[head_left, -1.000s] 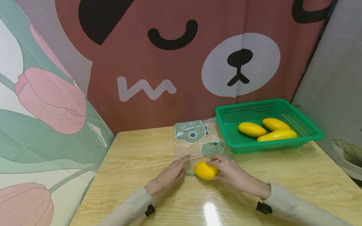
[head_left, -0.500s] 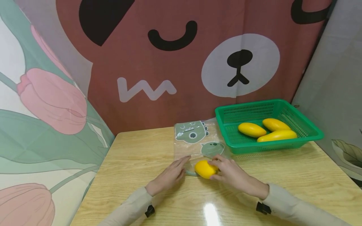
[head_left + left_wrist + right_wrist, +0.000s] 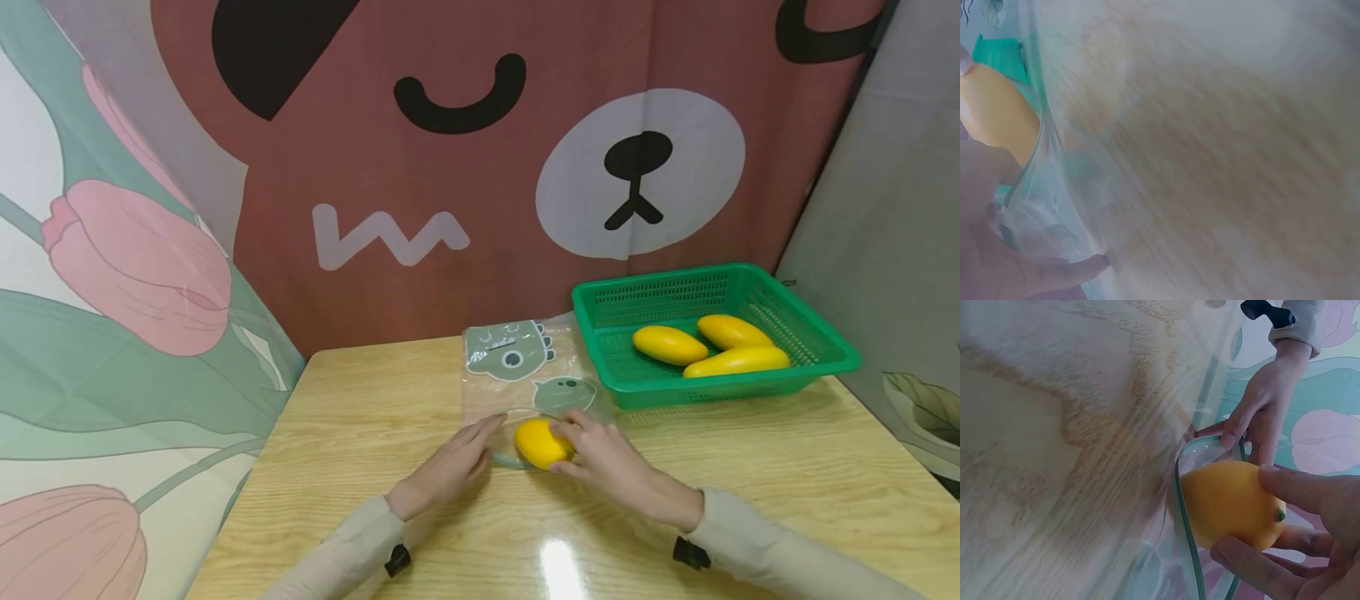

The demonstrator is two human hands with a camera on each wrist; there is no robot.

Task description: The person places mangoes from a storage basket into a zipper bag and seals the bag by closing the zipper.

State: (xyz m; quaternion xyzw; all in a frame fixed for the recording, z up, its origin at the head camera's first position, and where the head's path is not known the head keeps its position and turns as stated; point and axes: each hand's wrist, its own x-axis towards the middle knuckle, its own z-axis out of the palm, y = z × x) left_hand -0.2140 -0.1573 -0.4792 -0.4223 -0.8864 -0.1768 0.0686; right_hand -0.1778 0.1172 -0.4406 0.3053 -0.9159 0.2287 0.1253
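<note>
A yellow mango (image 3: 542,443) with a small green stem end is gripped between the thumb and fingers of my right hand (image 3: 611,467). In the right wrist view the mango (image 3: 1229,503) lies partly inside the mouth of a clear zip bag, its stem end toward my palm. The clear plastic bag (image 3: 480,400) lies flat on the table, printed with green cartoon figures. My left hand (image 3: 450,462) holds the left side of the bag's mouth, which stands apart around the mango. In the left wrist view, thumb and fingers lie along the bag's rim (image 3: 1041,140).
A green plastic basket (image 3: 738,387) stands at the back right with three yellow mangoes (image 3: 735,360) in it. Its left side is close to the bag. The wooden table (image 3: 360,392) ends at a curtain (image 3: 420,300) behind and a floral curtain (image 3: 135,375) on the left.
My right hand has shifted the mango slightly forward and left, farther into the bag's mouth. The left hand has stayed in place.
</note>
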